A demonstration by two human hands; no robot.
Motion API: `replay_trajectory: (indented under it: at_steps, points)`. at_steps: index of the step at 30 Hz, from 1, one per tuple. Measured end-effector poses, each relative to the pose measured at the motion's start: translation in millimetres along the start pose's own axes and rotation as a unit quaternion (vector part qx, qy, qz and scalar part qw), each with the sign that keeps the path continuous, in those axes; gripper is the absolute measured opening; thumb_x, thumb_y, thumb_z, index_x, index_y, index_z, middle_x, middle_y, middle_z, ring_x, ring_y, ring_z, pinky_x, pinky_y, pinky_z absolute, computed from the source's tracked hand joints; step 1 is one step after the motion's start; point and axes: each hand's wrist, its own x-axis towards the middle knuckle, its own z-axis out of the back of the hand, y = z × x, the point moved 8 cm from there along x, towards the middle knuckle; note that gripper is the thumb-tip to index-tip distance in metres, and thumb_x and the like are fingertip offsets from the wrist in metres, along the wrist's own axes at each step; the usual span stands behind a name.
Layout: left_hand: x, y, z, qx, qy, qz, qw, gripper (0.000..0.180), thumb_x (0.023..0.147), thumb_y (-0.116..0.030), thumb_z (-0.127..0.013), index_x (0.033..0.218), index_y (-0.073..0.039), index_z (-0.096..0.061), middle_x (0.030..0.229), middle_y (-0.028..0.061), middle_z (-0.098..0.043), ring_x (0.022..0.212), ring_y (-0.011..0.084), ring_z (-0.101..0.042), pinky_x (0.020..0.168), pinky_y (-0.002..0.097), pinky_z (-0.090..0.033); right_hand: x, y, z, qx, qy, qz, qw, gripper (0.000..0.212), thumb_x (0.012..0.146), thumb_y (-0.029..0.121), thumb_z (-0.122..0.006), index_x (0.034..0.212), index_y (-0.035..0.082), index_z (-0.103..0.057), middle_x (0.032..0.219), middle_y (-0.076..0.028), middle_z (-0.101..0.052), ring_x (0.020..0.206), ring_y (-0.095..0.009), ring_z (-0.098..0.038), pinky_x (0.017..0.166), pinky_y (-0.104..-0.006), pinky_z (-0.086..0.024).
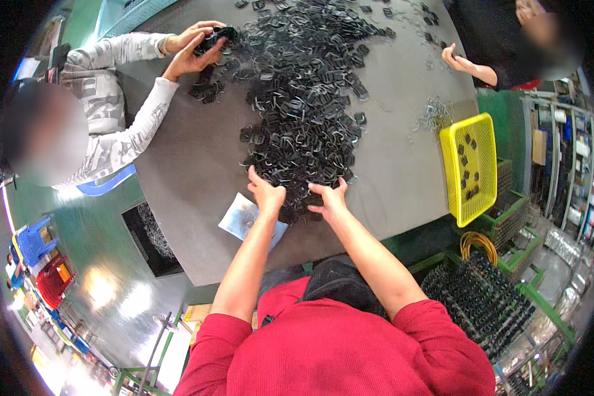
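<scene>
A long pile of small black plastic pieces, buckle-like and mixed with shiny curved metal bits (303, 112), runs away from me down the grey table (393, 148). At its near end, my left hand (268, 196) rests against the pile's left edge, fingers spread apart. Across from it, my right hand (331, 200) touches the right edge, its thumb and fingers also apart. Between my palms lies a small cluster of the black pieces; neither hand grips one that I can see. Under my left wrist is a pale plastic bag or sheet (241, 216).
At the left, a co-worker's hands (195, 53) hold a clump of black pieces. Another person's hand (461, 63) reaches over the far right edge. A yellow basket (451, 178) with several black pieces stands right, near loose metal bits (435, 113). A blue crate (122, 23) is far left.
</scene>
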Motion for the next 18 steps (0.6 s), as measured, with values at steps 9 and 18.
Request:
replay_trajectory:
  at_steps: [9,18]
  points:
    - [92,-66,-75,-0.22,0.031,0.045,0.974,0.1,0.059,0.011,-0.06,0.143,-0.01,-0.009,0.126,0.0181,-0.045,0.104,0.0288,-0.055,0.072,0.0386,-0.054,59,125,-73,0.1,0.046,0.036,0.993,0.088,0.069,-0.004,-0.071,0.137,0.013,-0.017,0.124,-0.019,-0.047,0.104,-0.039,-0.058,0.07,-0.0701,-0.05]
    - [199,-243,-75,-0.379,0.187,0.077,0.903,0.075,0.07,0.005,-0.062,0.134,0.003,-0.022,0.114,0.0195,-0.051,0.092,0.0317,-0.06,0.069,0.05,-0.057,119,308,-175,0.14,0.187,0.075,0.97,0.034,0.08,0.009,-0.069,0.111,0.001,-0.058,0.112,-0.016,-0.06,0.097,-0.035,-0.063,0.073,-0.0594,-0.056]
